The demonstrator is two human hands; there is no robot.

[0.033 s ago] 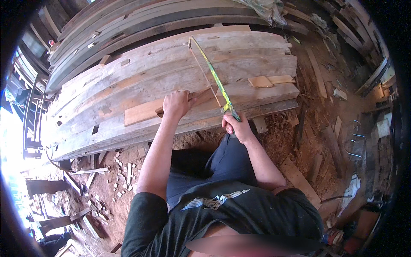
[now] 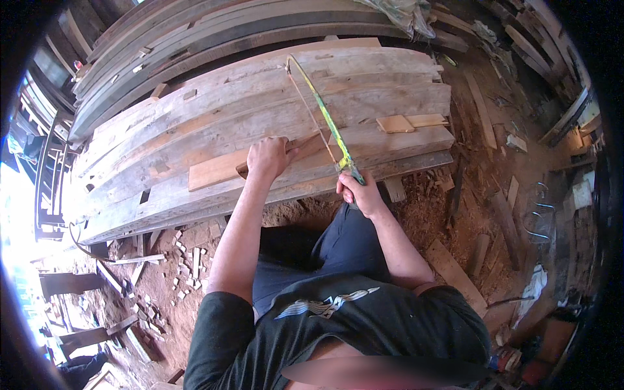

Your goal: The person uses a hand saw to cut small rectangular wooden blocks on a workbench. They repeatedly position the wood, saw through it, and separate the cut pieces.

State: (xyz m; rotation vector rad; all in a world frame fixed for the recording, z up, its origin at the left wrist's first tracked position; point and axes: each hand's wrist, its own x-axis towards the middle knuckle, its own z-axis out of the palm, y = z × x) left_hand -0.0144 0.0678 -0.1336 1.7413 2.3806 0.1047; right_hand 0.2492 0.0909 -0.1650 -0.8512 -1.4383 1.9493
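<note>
My right hand (image 2: 361, 193) is closed around the handle of a yellow-green bow saw (image 2: 323, 109). The saw's frame slants up and away to the left, and its thin blade crosses near the right end of a light brown board (image 2: 218, 170). Whether the blade is cutting into the wood cannot be made out. My left hand (image 2: 268, 157) presses down on that board with its fingers curled over it, left of the blade. Beneath the board lie broad, weathered timbers (image 2: 162, 140). A dark gap shows beside my left wrist at the board's near edge.
Two small offcuts (image 2: 395, 124) rest on the timbers to the right. More long planks (image 2: 247, 36) are stacked behind. Small wood blocks (image 2: 188, 279) litter the dirt floor at left. A loose board (image 2: 457, 276) and scraps lie at right, near my right elbow.
</note>
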